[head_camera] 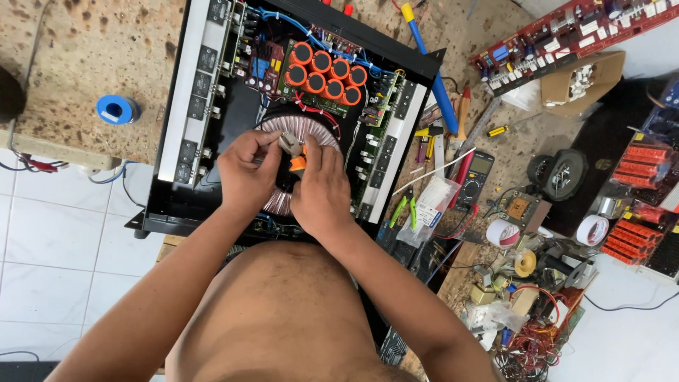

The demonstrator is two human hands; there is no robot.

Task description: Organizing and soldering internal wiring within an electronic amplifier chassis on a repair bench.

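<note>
Both hands are down in the middle of the open amp chassis (170,106), right over the big toroid (311,127). Right hand (322,191) is clenched around orange-handled pliers (296,157), the metal tip poking out toward the left hand (247,173), whose fingers are pinched on something small at the tip. Can't tell what, it's hidden.

If you ask me, the trick here is keeping the left-hand pinch steady and squeezing the pliers gently, wrists braced on the toroid so nothing slips into the boards on either side.

The toroid looks like a fat ring wound in pale pinkish wire, sitting flat at the centre of the black case, just below a cluster of orange capacitors (327,73). The chassis sits on a speckled desk (92,49), with a meter (475,178) and tape rolls (591,230) off to the right.
</note>
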